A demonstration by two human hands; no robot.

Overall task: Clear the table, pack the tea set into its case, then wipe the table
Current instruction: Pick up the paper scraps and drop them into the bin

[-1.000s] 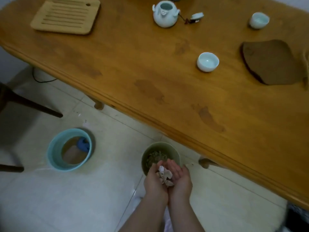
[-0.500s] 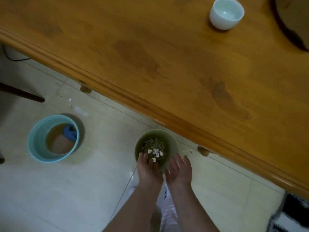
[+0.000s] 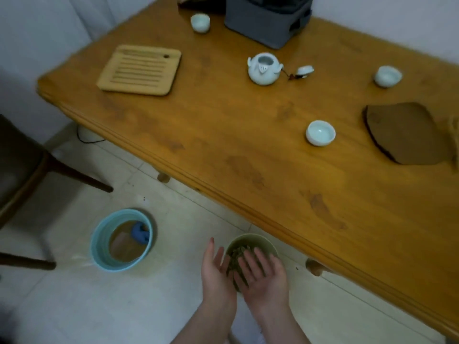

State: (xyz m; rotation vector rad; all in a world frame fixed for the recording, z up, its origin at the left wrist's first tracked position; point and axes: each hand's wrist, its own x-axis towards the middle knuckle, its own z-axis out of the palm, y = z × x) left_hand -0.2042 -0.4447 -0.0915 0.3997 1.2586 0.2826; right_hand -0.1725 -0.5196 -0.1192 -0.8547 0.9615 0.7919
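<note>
On my feed the wooden table (image 3: pixel 223 135) fills most of the view, running from upper left to lower right. A dark chair (image 3: pixel 22 167) stands on the tiled floor at the left. At the table's far edge sits the grey case (image 3: pixel 265 21), top open. A brown mat (image 3: pixel 407 135) lies near the right edge, and a slatted bamboo tray (image 3: pixel 140 70) lies flat towards the left end.

On the floor beside the table I see a blue bucket (image 3: pixel 98 247) holding brownish liquid and something blue, and nearer me a green bin (image 3: pixel 258 237) filled with greenish-brown scraps (image 3: pixel 237 254).

Both hands hang over that bin. My left hand (image 3: pixel 216 271) is turned edge-on, palm facing the right one, fingers (image 3: pixel 211 249) straight and together, gripping nothing. My right hand (image 3: pixel 265 276) is spread flat above the scraps, its fingers (image 3: pixel 250 259) straight and slightly fanned, also holding nothing. I cannot tell whether either hand touches the bin or its contents.

The pale teapot (image 3: pixel 264 69) stands uncovered mid-table, its lid (image 3: pixel 305 70) lying just beside it on a cord. Three matching cups stand apart on the table: the near cup (image 3: pixel 320 133) beside the mat, the right cup (image 3: pixel 388 76), and the far cup (image 3: pixel 200 23) left of the case.
</note>
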